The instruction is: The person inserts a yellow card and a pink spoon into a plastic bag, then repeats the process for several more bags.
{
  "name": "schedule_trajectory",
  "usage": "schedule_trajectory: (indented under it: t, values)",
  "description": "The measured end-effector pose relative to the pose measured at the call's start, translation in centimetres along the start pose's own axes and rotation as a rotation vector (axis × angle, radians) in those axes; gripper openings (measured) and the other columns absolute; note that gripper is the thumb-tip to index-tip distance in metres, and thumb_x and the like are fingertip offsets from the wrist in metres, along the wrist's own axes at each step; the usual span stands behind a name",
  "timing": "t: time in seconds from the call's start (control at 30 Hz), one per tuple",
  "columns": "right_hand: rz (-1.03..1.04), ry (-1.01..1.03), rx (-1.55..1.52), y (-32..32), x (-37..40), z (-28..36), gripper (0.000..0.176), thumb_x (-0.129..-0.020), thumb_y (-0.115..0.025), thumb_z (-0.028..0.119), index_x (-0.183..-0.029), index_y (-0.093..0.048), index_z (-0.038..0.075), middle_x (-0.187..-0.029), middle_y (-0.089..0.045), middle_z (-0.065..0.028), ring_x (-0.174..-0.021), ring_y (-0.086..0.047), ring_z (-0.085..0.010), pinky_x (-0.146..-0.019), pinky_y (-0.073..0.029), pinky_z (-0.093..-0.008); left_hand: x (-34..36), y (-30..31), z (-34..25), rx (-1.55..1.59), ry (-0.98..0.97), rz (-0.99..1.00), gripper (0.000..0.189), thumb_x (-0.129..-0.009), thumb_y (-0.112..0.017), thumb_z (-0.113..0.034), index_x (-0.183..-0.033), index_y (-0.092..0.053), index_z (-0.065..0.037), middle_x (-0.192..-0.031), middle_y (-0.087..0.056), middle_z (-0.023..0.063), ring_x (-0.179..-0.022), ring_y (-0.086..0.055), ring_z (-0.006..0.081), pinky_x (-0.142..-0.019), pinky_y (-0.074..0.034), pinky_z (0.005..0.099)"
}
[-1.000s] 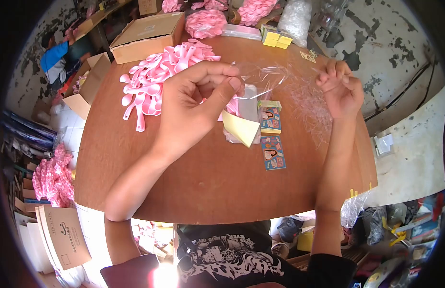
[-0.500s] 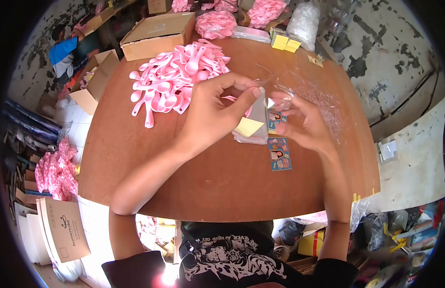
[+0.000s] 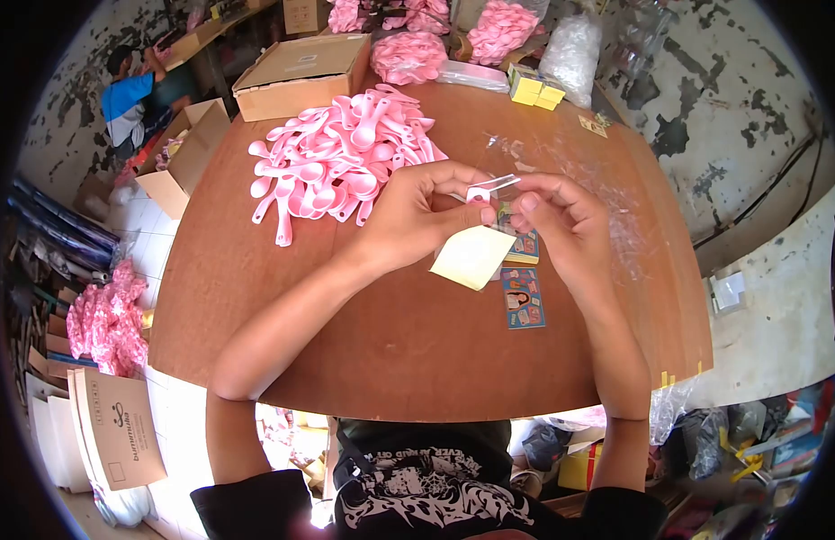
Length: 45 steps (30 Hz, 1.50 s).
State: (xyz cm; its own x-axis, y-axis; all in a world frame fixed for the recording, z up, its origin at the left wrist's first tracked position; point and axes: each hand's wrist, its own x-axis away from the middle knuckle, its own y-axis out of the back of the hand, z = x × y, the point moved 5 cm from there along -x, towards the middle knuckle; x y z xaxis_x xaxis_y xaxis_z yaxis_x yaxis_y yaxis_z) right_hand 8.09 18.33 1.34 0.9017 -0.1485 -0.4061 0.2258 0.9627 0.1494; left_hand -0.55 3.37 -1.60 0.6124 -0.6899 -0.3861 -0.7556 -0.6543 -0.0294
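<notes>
My left hand is closed, pinching a small clear plastic bag together with a pale yellow card that hangs below the fingers. A pink piece with a hole, like the end of a spoon handle, shows between thumb and fingers. At the bag's other side, the fingertips of my right hand are closed on its clear edge. Under the hands lies a stack of printed cards, partly covered. One blue printed card lies in front of it. Left of my hands is a heap of pink spoons.
Loose clear plastic is scattered on the table's right. A cardboard box, bagged pink spoons and yellow card stacks stand along the back. A person in blue sits at the far left.
My right hand has moved in and closed on the bag's edge. The yellow card now faces up and shows larger, and the clear bags beneath are mostly covered.
</notes>
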Motion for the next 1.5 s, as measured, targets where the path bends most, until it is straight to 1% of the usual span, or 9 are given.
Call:
schedule_trajectory:
  t: [0.2, 0.43, 0.7, 1.03, 1.13, 1.23, 1.3, 1.43, 1.5]
  values:
    - [-0.017, -0.035, -0.001, 0.9, 0.7, -2.0, 0.016, -0.091, -0.065, 0.007, -0.102, -0.065, -0.004, -0.088, -0.068, -0.0066, -0.079, -0.065, -0.0095, -0.069, -0.052, -0.0231, -0.1, 0.1, 0.1, 0.008, -0.02, -0.067, 0.024, -0.089, -0.068, -0.01, -0.109, -0.064, 0.002, -0.097, -0.07, 0.0086, -0.083, -0.066, 0.01, -0.068, -0.055, 0.023]
    - [-0.028, 0.012, -0.037, 1.2, 0.8, -2.0, 0.014, -0.09, -0.065, 0.004, -0.102, -0.065, -0.004, -0.087, -0.069, -0.0069, -0.077, -0.066, -0.0105, -0.068, -0.053, -0.0238, 0.1, 0.3, 0.6, 0.061, 0.019, -0.094, 0.023, -0.094, -0.062, -0.015, -0.112, -0.065, -0.001, -0.097, -0.07, 0.0069, -0.083, -0.067, 0.0103, -0.068, -0.059, 0.0256]
    - [0.047, 0.123, -0.019, 1.7, 0.7, -2.2, 0.01, -0.09, -0.06, -0.002, -0.098, -0.066, -0.004, -0.093, -0.068, -0.0088, -0.077, -0.065, -0.0114, -0.068, -0.053, -0.0248, -0.1, 0.8, 0.6, 0.153, -0.024, 0.046, 0.019, -0.093, -0.06, -0.008, -0.11, -0.067, -0.001, -0.102, -0.068, 0.007, -0.091, -0.066, 0.0134, -0.076, -0.06, 0.0289]
    - [0.124, 0.19, -0.075, 1.2, 0.7, -1.8, 0.014, -0.091, -0.054, -0.007, -0.097, -0.066, -0.005, -0.094, -0.068, -0.0092, -0.082, -0.065, -0.012, -0.072, -0.052, -0.0265, 0.1, 1.4, 0.7, 0.178, -0.026, 0.066, 0.021, -0.09, -0.053, 0.0, -0.104, -0.069, -0.001, -0.097, -0.069, 0.0063, -0.088, -0.066, 0.0115, -0.07, -0.055, 0.0225]
    - [0.155, 0.181, -0.124, 1.3, 0.8, -1.9, 0.013, -0.09, -0.055, -0.005, -0.097, -0.066, -0.005, -0.094, -0.068, -0.009, -0.082, -0.064, -0.0114, -0.073, -0.052, -0.0261, 0.1, 1.4, 0.6, 0.236, -0.02, 0.104, 0.019, -0.092, -0.054, -0.003, -0.102, -0.069, 0.0, -0.095, -0.069, 0.0067, -0.088, -0.066, 0.0115, -0.07, -0.055, 0.0223]
    - [0.178, 0.127, -0.254, 1.3, 0.9, -2.0, 0.01, -0.089, -0.058, -0.004, -0.097, -0.065, -0.005, -0.094, -0.068, -0.0087, -0.082, -0.064, -0.0109, -0.074, -0.052, -0.0258, 0.2, 1.3, 0.1, 0.137, -0.014, 0.082, 0.016, -0.088, -0.062, -0.001, -0.103, -0.068, 0.0, -0.097, -0.068, 0.0066, -0.088, -0.065, 0.0113, -0.07, -0.055, 0.0228]
    - [0.124, 0.12, -0.183, 1.0, 1.1, -1.8, 0.01, -0.085, -0.066, -0.002, -0.094, -0.065, -0.006, -0.093, -0.068, -0.0087, -0.084, -0.064, -0.0114, -0.074, -0.052, -0.0264, 0.1, 0.6, -0.6, 0.009, -0.067, 0.144, 0.025, -0.082, -0.07, 0.004, -0.105, -0.063, 0.001, -0.11, -0.063, 0.0095, -0.096, -0.064, 0.0135, -0.078, -0.056, 0.0269]
    - [-0.007, 0.053, -0.017, 0.7, 1.0, -1.7, 0.014, -0.079, -0.07, -0.002, -0.091, -0.065, -0.002, -0.094, -0.067, -0.0083, -0.083, -0.065, -0.0154, -0.07, -0.052, -0.0277, 0.1, 0.9, -1.5, -0.03, -0.001, 0.137, 0.037, -0.075, -0.074, 0.01, -0.109, -0.061, 0.001, -0.11, -0.063, 0.0078, -0.098, -0.063, 0.0143, -0.08, -0.055, 0.0278]
    - [-0.163, 0.625, 0.666, 0.1, 2.5, 3.9, 0.017, -0.074, -0.072, -0.002, -0.088, -0.065, 0.005, -0.091, -0.063, -0.0078, -0.076, -0.064, -0.02, -0.065, -0.051, -0.0295, 0.1, 2.0, -2.1, -0.144, -0.004, 0.095, 0.034, -0.076, -0.073, 0.008, -0.107, -0.063, 0.0, -0.107, -0.064, 0.0054, -0.093, -0.062, 0.0114, -0.077, -0.053, 0.0256]
